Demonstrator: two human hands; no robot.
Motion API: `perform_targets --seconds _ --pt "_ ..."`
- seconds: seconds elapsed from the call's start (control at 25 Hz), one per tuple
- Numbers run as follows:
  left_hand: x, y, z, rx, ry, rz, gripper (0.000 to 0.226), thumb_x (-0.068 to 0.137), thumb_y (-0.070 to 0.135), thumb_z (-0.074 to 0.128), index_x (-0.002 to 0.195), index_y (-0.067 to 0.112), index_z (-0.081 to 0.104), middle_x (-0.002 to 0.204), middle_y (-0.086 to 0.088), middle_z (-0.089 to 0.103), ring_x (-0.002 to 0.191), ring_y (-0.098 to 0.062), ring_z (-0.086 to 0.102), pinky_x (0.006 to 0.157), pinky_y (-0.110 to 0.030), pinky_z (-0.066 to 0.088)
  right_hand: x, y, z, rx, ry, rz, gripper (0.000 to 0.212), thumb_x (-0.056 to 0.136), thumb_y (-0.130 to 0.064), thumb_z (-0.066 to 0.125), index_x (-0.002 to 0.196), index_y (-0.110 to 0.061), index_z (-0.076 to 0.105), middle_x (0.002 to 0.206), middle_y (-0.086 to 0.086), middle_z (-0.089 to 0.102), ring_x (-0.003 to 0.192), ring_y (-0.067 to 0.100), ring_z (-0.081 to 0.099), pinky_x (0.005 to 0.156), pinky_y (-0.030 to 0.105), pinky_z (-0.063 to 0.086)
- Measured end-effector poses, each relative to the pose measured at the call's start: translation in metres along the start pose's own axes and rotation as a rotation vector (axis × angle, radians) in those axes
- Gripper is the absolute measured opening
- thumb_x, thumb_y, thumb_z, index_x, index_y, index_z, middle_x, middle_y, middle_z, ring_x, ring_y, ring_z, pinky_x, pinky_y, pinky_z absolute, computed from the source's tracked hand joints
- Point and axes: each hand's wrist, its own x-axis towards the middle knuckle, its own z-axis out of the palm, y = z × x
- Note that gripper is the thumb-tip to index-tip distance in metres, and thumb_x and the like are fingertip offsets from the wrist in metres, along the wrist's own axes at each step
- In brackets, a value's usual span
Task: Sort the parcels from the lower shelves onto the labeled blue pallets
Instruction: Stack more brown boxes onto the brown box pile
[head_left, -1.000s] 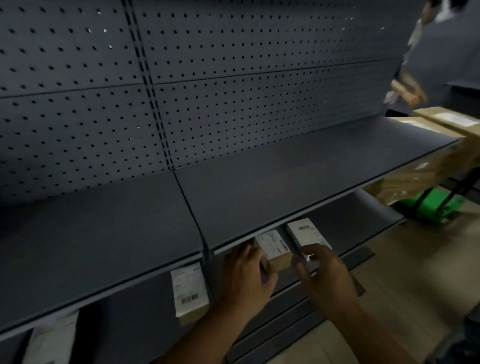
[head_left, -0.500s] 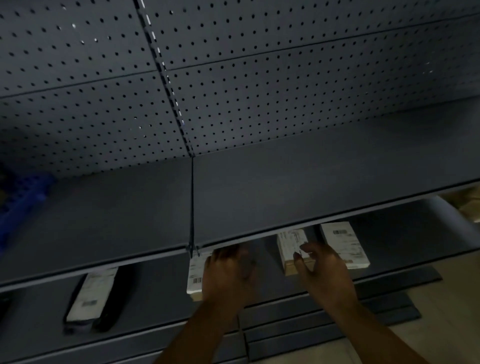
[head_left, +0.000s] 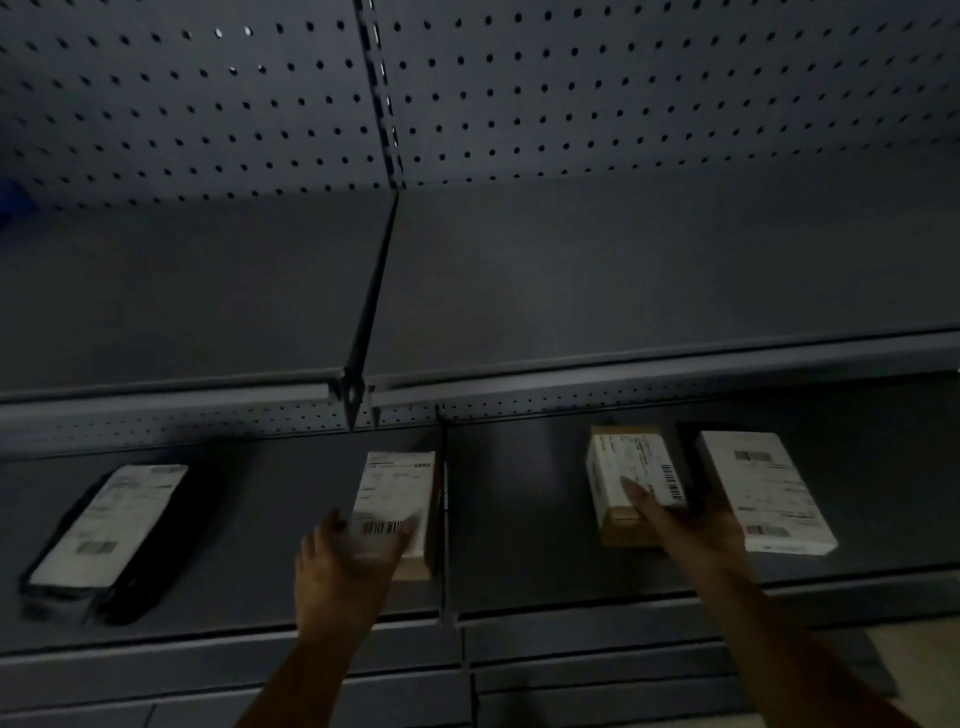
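Observation:
Several parcels lie on the lower shelf (head_left: 519, 519). My left hand (head_left: 343, 566), blurred, lies with its fingers spread over the near end of a labelled brown box (head_left: 397, 483) beside the shelf divider. My right hand (head_left: 696, 530) reaches onto a small cardboard box (head_left: 623, 462), with a straight finger lying on its white label. A flat white parcel (head_left: 763, 488) lies just right of that hand. At the far left, a dark bag with a white label (head_left: 104, 530) is untouched. No blue pallet is in view.
The grey upper shelf (head_left: 571, 270) juts out above the parcels, its front lip (head_left: 623, 369) just over my hands. Perforated back panels (head_left: 623, 93) rise behind. A thin upright divider (head_left: 443, 519) splits the lower shelf. Pale floor (head_left: 924, 654) shows at the bottom right.
The view has dropped and closed in on the lower shelf. My left hand moved onto the labelled brown box. My right hand reached forward, its finger now on the small cardboard box.

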Motion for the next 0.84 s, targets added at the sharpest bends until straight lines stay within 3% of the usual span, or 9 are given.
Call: perform_targets --seconds 0.08,0.28,0.4,0.56,0.84 --pt "-0.003 -0.004 0.004 -0.085 -0.077 -0.037 0.103 0.053 0.100 0.054 0.129 0.032 0.054 0.122 0.000 0.065 0.112 -0.023 0.062 0.097 -0.049 0.055 -0.007 0.003 0.009 -0.037 0.078 0.040 0.056 0.066 -0.079 0.070 0.090 -0.028 0.064 0.092 -0.005 0.071 0.083 0.015 0.067 0.078 0.034 0.054" --pt "-0.024 0.013 0.008 -0.276 -0.086 0.037 0.087 0.063 0.076 0.070 0.137 0.040 0.042 0.115 0.007 0.064 0.097 -0.015 0.068 0.072 -0.028 0.059 -0.031 -0.003 0.028 0.109 0.024 -0.067 0.043 0.081 -0.051 0.075 0.116 -0.031 0.061 0.110 -0.011 0.068 0.102 0.010 0.067 0.080 0.028 0.054" --pt "-0.026 0.017 0.011 -0.376 -0.046 0.059 0.086 0.060 0.072 0.075 0.135 0.042 0.045 0.120 0.004 0.063 0.102 -0.016 0.068 0.072 -0.028 0.060 -0.037 -0.008 0.030 0.167 0.055 -0.094 0.053 0.080 -0.044 0.078 0.127 -0.028 0.059 0.116 -0.009 0.069 0.103 0.005 0.068 0.070 0.016 0.055" --pt "-0.042 0.018 0.001 -0.464 -0.037 0.014 0.073 0.065 0.071 0.078 0.128 0.046 0.051 0.122 0.006 0.065 0.107 -0.015 0.067 0.083 -0.033 0.060 -0.067 -0.026 0.024 0.187 0.030 -0.056 0.039 0.082 -0.039 0.078 0.117 -0.026 0.066 0.106 -0.014 0.069 0.091 -0.009 0.063 0.056 0.002 0.048" --pt "-0.105 0.032 -0.053 -0.471 0.030 0.035 0.083 0.056 0.086 0.072 0.126 0.046 0.053 0.116 0.021 0.060 0.112 -0.015 0.062 0.091 -0.044 0.059 -0.135 -0.083 0.006 0.190 -0.027 -0.058 0.032 0.082 -0.043 0.076 0.108 -0.026 0.068 0.099 -0.011 0.070 0.084 -0.007 0.062 0.051 0.006 0.047"
